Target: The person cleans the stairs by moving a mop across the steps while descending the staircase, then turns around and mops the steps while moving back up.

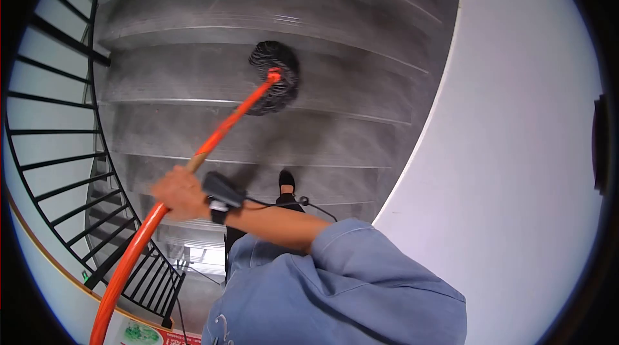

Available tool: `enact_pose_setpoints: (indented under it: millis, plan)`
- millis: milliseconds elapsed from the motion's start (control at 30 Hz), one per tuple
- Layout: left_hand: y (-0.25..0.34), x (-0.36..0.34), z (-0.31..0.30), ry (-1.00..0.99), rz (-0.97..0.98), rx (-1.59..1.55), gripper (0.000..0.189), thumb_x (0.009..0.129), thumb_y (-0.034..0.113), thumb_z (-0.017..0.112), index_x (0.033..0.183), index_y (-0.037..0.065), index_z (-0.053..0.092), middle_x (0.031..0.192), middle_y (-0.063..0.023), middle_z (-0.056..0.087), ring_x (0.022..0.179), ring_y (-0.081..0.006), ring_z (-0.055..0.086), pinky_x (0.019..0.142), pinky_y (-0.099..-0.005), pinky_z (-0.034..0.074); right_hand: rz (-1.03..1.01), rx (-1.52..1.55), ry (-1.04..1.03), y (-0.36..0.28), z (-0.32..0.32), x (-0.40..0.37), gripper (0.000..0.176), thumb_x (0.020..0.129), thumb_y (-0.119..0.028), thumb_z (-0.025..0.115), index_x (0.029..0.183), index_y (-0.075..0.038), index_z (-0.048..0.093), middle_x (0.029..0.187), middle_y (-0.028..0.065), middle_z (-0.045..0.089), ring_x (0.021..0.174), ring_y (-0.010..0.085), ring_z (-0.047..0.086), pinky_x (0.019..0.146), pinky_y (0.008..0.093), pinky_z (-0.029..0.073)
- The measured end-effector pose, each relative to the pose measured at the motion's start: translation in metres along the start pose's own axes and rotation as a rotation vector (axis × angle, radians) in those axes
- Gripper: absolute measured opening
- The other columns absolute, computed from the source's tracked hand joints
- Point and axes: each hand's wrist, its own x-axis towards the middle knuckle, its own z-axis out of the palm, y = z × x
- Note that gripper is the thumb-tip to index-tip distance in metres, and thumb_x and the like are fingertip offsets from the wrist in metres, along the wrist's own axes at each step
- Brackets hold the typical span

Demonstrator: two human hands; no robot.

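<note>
My right hand [178,193] is wrapped around the orange handle of a mop [225,127], and my forearm reaches across from the right. On that wrist is a dark band with a black device [222,190] and a cable. The handle runs from the lower left edge up to a dark, stringy mop head [282,90], which lies on a grey stair tread and hangs over its front edge. My left hand is outside the frame.
Grey stairs [361,132] rise ahead, with one black shoe [287,181] on a lower step. A black railing [61,180] lines the left, beside lower stairs. A white wall [516,151] borders the right.
</note>
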Motion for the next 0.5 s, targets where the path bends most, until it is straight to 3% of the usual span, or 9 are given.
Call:
enact_pose_setpoints:
  millis: [100,133,200,233,300,333,400,467,500]
  plan:
    - [-0.086,-0.037,0.061,0.107,-0.184,-0.083,0.026,0.077,0.035,0.053,0.068,0.015,0.039,0.041,0.0076,0.032,0.037,-0.0085,0.033,0.053,-0.0299,0.033,0.007,-0.187,0.029,0.077,-0.082,-0.053,0.020,0.059,-0.023,0.068,0.061,-0.009,0.054,0.060,0.0101,0.054,0.061,0.0319,0.055,0.059,0.0440,0.040]
    - [-0.118,-0.048,0.069,0.013,-0.316,-0.169,0.026,0.075,0.035,0.053,0.069,0.015,0.038,0.042,0.0079,0.029,0.037,-0.0087,0.031,0.053,-0.0305,0.033,0.040,-0.255,0.068,0.104,-0.109,-0.072,0.021,0.059,-0.024,0.068,0.059,-0.010,0.053,0.059,0.0098,0.054,0.061,0.0312,0.055,0.059,0.0434,0.039]
    - [-0.183,-0.072,0.080,-0.331,-0.508,-0.224,0.019,0.085,0.022,0.051,0.080,0.005,0.045,0.060,-0.0052,0.038,0.060,-0.0161,0.040,0.088,-0.0387,0.038,0.089,-0.390,0.168,0.163,-0.161,-0.110,0.021,0.065,-0.024,0.068,0.058,-0.011,0.052,0.061,0.0084,0.055,0.063,0.0292,0.056,0.058,0.0420,0.037]
    - [-0.218,-0.092,0.127,-0.342,-0.458,-0.271,0.021,0.087,0.023,0.044,0.072,0.009,0.039,0.056,-0.0009,0.031,0.052,-0.0113,0.033,0.068,-0.0319,0.035,0.125,-0.445,0.127,0.188,-0.186,-0.128,0.023,0.070,-0.025,0.067,0.058,-0.012,0.053,0.061,0.0074,0.055,0.065,0.0285,0.056,0.060,0.0417,0.037]
    - [-0.261,-0.123,0.190,-0.216,-0.490,-0.187,0.022,0.084,0.026,0.044,0.071,0.010,0.038,0.056,-0.0007,0.032,0.053,-0.0127,0.033,0.064,-0.0306,0.032,0.273,-0.663,0.108,0.218,-0.230,-0.164,0.025,0.074,-0.025,0.068,0.059,-0.012,0.052,0.062,0.0065,0.055,0.068,0.0284,0.057,0.063,0.0417,0.038]
    - [-0.277,-0.135,0.212,-0.380,-0.528,-0.178,0.022,0.081,0.028,0.044,0.072,0.008,0.042,0.057,-0.0026,0.038,0.055,-0.0148,0.039,0.069,-0.0350,0.038,0.293,-0.643,0.165,0.232,-0.251,-0.184,0.024,0.073,-0.022,0.069,0.061,-0.010,0.053,0.063,0.0078,0.055,0.068,0.0297,0.057,0.066,0.0425,0.039]
    - [-0.295,-0.168,0.251,-0.453,-0.630,-0.137,0.025,0.080,0.028,0.046,0.074,0.004,0.049,0.061,-0.0062,0.048,0.060,-0.0184,0.049,0.081,-0.0433,0.043,0.434,-0.593,0.176,0.269,-0.287,-0.235,0.021,0.072,-0.015,0.072,0.068,-0.006,0.054,0.071,0.0119,0.056,0.074,0.0321,0.055,0.066,0.0407,0.042]
    - [-0.302,-0.181,0.271,-0.783,-0.515,-0.335,0.026,0.080,0.026,0.046,0.075,0.002,0.055,0.065,-0.0093,0.054,0.064,-0.0216,0.056,0.089,-0.0500,0.043,0.351,-0.648,0.271,0.277,-0.308,-0.269,0.021,0.071,-0.014,0.073,0.073,-0.005,0.054,0.076,0.0125,0.056,0.077,0.0331,0.054,0.066,0.0400,0.043]
    - [-0.299,-0.175,0.267,-0.783,-0.511,-0.341,0.026,0.080,0.026,0.046,0.075,0.002,0.055,0.065,-0.0093,0.054,0.064,-0.0216,0.056,0.089,-0.0500,0.043,0.349,-0.655,0.273,0.272,-0.305,-0.266,0.021,0.071,-0.014,0.073,0.073,-0.005,0.054,0.076,0.0125,0.056,0.077,0.0331,0.054,0.066,0.0400,0.043]
